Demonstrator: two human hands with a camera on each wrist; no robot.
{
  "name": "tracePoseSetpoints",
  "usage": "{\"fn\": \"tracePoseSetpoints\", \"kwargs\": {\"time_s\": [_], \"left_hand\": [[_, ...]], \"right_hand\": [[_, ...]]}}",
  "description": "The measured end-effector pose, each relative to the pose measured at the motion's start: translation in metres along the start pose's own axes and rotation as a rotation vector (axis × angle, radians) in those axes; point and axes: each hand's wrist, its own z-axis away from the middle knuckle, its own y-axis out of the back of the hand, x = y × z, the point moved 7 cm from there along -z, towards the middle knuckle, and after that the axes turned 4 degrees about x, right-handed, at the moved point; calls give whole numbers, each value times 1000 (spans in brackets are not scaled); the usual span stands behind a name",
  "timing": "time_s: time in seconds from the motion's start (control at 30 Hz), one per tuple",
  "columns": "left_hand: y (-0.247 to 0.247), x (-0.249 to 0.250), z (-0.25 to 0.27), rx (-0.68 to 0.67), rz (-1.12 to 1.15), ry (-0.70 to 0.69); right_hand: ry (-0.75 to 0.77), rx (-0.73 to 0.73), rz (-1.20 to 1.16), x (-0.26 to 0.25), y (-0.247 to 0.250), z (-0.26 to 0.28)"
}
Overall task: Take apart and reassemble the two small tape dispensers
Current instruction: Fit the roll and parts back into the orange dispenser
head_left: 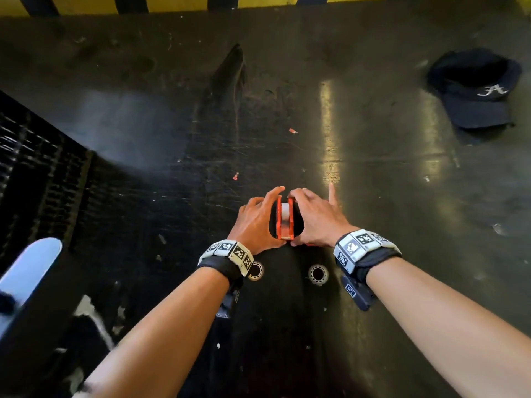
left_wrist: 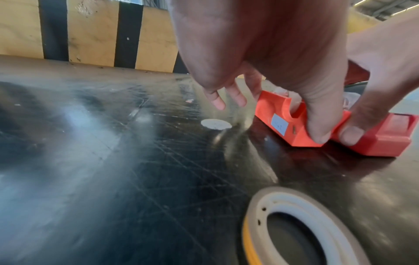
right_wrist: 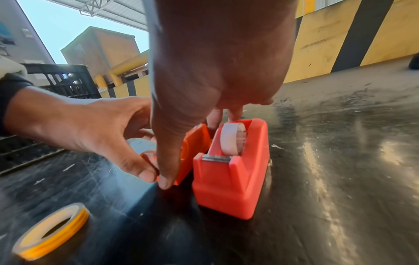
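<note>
An orange tape dispenser (head_left: 285,218) stands on the dark table (head_left: 172,145) with a white roll in it. My left hand (head_left: 265,218) grips its left side, thumb at the near end (left_wrist: 317,125). My right hand (head_left: 309,218) pinches the same dispenser (right_wrist: 195,143) from the right, thumb at its near corner and little finger sticking out straight. Beside it, under my right palm, a red dispenser (right_wrist: 226,188) holds a white roll (right_wrist: 231,139). The head view mostly hides that dispenser. Two loose tape rolls (head_left: 318,274) (head_left: 256,272) lie flat near my wrists; one has yellow tape (right_wrist: 34,237).
A dark cap (head_left: 474,93) lies at the far right. A black plastic crate (head_left: 34,168) stands at the left edge. A yellow-and-black striped wall (head_left: 258,1) borders the far side. Small red scraps (head_left: 292,130) lie on the scratched tabletop.
</note>
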Motion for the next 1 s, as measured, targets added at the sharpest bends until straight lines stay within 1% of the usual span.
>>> {"fn": "tracePoseSetpoints", "kwargs": {"time_s": [0.17,0.27,0.33,0.4,0.47,0.5,0.57,0.67,0.8,0.87,0.93,1.0], "left_hand": [[-7,-1,2,6,-23,35],[-8,0,1,-9,-46,46],[-8,0,0,-39,-64,52],[-8,0,2,-74,-79,47],[-6,0,4,-86,-39,46],[-4,0,4,-84,-1,47],[2,0,5,-61,76,48],[14,5,7,21,167,48],[26,15,15,119,185,39],[30,18,18,155,169,30],[36,24,20,183,140,2],[43,36,20,183,106,-40]], "right_hand": [[11,22,21,-1,-3,2],[17,-11,5,0,-4,1],[14,-42,-49,6,-1,4],[-12,-44,-168,21,8,8],[-49,-42,-271,45,17,14],[-63,-46,-287,57,19,17],[-90,-81,-258,75,15,26],[-101,-104,-183,78,2,38],[-147,6,-202,71,-9,44],[-157,16,-234,70,-11,45],[-132,24,-250,68,-5,47],[-86,63,-257,64,8,50]]}}
